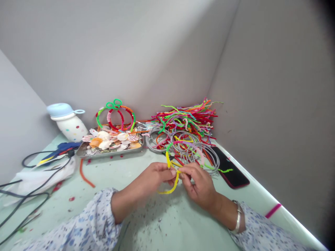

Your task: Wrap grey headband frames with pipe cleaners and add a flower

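Both hands meet near the table's middle, around a yellow fuzzy stem [171, 189] that curves below the fingers. My left hand [157, 176] is closed, thumb against fingers, gripping the yellow stem at the lower left of a ring. My right hand [197, 183] pinches a part of the same yellow stem just to the right. Above them rises a fuzzy ring [183, 142] wrapped in yellow, green, pink and purple, its right side running down behind my right hand. Loops of grey wire [214, 157] lie behind it.
Behind stand a metal tray [112, 155] of shells, wrapped rings [121, 108] and a spotted bottle [72, 127]. A heap of coloured stems [188, 116] lies at the back. A phone [234, 172] rests right; black cables [26, 197] and a plastic bag [47, 176] lie left.
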Tool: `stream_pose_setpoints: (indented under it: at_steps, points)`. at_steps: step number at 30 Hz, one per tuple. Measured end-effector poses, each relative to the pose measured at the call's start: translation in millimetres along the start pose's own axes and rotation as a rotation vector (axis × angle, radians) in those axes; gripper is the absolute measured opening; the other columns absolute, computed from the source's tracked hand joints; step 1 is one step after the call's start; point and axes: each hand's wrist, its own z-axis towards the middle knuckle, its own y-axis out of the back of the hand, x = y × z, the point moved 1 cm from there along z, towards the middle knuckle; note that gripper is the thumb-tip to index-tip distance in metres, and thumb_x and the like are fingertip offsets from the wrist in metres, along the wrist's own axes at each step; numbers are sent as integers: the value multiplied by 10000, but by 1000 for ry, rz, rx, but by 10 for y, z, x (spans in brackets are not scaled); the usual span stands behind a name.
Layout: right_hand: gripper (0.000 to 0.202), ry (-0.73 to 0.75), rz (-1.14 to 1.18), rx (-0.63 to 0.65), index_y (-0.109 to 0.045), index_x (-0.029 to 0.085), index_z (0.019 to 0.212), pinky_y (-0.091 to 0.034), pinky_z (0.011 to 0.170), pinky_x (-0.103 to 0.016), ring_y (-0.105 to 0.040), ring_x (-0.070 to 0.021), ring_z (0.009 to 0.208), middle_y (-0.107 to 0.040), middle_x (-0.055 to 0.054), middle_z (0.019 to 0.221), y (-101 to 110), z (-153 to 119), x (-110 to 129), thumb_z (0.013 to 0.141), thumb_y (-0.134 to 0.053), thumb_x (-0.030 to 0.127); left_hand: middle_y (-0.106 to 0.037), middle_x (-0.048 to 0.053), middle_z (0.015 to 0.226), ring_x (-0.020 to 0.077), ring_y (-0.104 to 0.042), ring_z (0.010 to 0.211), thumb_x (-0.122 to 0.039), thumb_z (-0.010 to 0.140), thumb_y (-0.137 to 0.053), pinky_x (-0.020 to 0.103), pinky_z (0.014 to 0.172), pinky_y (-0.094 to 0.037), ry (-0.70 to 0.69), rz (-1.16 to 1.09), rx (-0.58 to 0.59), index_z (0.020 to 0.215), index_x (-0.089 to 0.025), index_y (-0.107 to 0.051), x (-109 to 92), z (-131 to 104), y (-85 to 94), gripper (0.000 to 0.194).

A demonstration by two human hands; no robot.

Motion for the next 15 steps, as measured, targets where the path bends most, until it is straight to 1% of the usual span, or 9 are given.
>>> stream_pose_setpoints:
  at_steps: [2,3,4,6,7,9,10,12,15]
  points:
    - [193,-79,22,-37,-556,184,1025,-504,683,-290,-599,-164,797,-608,-53,875,-14,4,-24,867,-500,89,-557,1,716,143,-489,672,-316,832,-515,282,662,-378,-70,167,-69,770,-150,-597,-31,-5,38,195]
    - [184,-115,24,-58,-560,186,1014,-502,691,-291,-597,-162,797,-603,-52,874,-20,6,-34,871,-495,89,-588,24,795,167,-521,735,-328,845,-508,300,687,-394,-143,268,-160,855,-154,-605,-37,-15,60,199]
    - [176,-144,20,-73,-562,186,1006,-501,698,-292,-596,-161,798,-599,-52,874,-26,9,-43,875,-493,91,-605,51,889,193,-540,821,-327,854,-506,324,727,-407,-246,386,-277,944,-158,-599,-38,-33,77,212]
    - [162,-167,3,-82,-563,184,998,-498,708,-295,-592,-163,808,-596,-53,876,-35,12,-52,879,-494,98,-589,97,1055,236,-520,996,-298,858,-521,384,839,-400,-517,654,-504,1075,-168,-563,-21,-85,84,257]
    - [157,-165,-5,-81,-562,183,996,-496,711,-297,-588,-165,810,-595,-53,875,-39,13,-53,879,-495,102,-573,111,1100,249,-499,1050,-279,852,-535,415,892,-378,-654,788,-554,1104,-169,-552,-3,-112,68,275]
    - [150,-161,-11,-68,-559,181,997,-492,705,-300,-582,-167,804,-592,-53,868,-42,11,-50,882,-495,110,-560,129,1129,271,-484,1074,-285,826,-583,462,940,-345,-842,1008,-538,1123,-163,-548,47,-146,16,323]
    - [147,-159,-10,-56,-557,181,997,-490,696,-300,-579,-168,797,-591,-52,864,-43,9,-47,884,-493,114,-561,136,1137,281,-483,1077,-298,815,-600,480,953,-333,-879,1093,-496,1129,-154,-545,75,-149,-11,350]
    - [150,-160,-3,-27,-556,180,1003,-491,685,-300,-580,-170,794,-591,-54,867,-44,4,-40,886,-488,117,-566,146,1152,295,-483,1090,-299,801,-613,505,981,-306,-878,1208,-432,1138,-134,-540,124,-132,-53,382]
    - [160,-144,-7,4,-554,180,1016,-496,705,-306,-588,-174,822,-598,-58,885,-48,-1,-24,888,-482,115,-588,128,1133,283,-494,1096,-204,820,-563,510,1017,-269,-818,1292,-427,1127,-134,-551,177,-82,-74,315]
